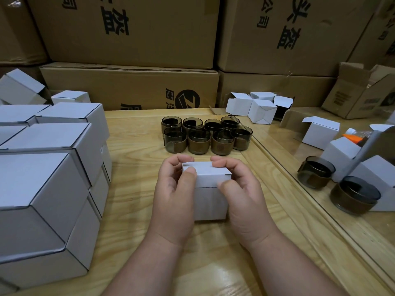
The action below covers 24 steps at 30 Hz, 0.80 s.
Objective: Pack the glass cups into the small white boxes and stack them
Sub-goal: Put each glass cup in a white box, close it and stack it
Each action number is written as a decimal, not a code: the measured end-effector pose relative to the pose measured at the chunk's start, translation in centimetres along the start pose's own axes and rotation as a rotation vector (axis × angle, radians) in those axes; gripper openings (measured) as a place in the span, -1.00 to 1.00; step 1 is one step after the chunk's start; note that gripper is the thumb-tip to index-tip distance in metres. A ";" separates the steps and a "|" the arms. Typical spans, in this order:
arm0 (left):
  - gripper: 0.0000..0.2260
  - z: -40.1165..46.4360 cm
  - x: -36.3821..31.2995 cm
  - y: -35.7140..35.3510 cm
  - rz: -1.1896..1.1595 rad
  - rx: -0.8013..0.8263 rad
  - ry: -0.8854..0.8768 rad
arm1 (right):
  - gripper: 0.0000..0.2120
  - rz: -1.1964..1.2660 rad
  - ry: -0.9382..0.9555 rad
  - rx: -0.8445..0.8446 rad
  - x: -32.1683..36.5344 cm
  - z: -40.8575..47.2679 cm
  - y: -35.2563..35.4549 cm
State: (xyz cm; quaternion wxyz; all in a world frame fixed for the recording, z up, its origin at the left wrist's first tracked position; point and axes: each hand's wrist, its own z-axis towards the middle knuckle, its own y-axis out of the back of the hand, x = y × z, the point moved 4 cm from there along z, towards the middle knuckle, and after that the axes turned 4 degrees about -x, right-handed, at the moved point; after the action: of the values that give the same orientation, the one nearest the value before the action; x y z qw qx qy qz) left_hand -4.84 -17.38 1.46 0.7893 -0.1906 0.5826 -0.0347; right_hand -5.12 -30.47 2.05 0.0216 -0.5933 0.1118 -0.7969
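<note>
Trouble we foresee: both our left hand and right hand pinch the small white box; its lid flap under our thumbs may buckle.

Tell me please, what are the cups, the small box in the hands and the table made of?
Cups: smoked glass by the look, see-through and glossy, each with a brown band, maybe paper.
Small box: thin matte white cardboard; folded flaps and creased edges show.
Table: light wood with plain grain, shiny, probably varnished.
</note>
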 end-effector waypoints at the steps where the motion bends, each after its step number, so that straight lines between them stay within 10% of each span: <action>1: -0.88 0.0 -0.1 0.0 0.010 -0.002 0.003 | -0.73 -0.007 -0.002 0.003 0.1 0.0 0.0; 24: -0.69 -0.2 0.8 -0.3 0.125 0.076 0.015 | -0.75 -0.098 -0.084 -0.027 -0.5 0.1 0.4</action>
State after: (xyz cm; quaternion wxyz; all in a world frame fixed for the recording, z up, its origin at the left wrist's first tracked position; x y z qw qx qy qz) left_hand -4.77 -17.88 0.80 0.7924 -0.1233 0.5974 -0.0089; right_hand -4.89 -30.74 1.51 -0.0207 -0.6312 0.0926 -0.7698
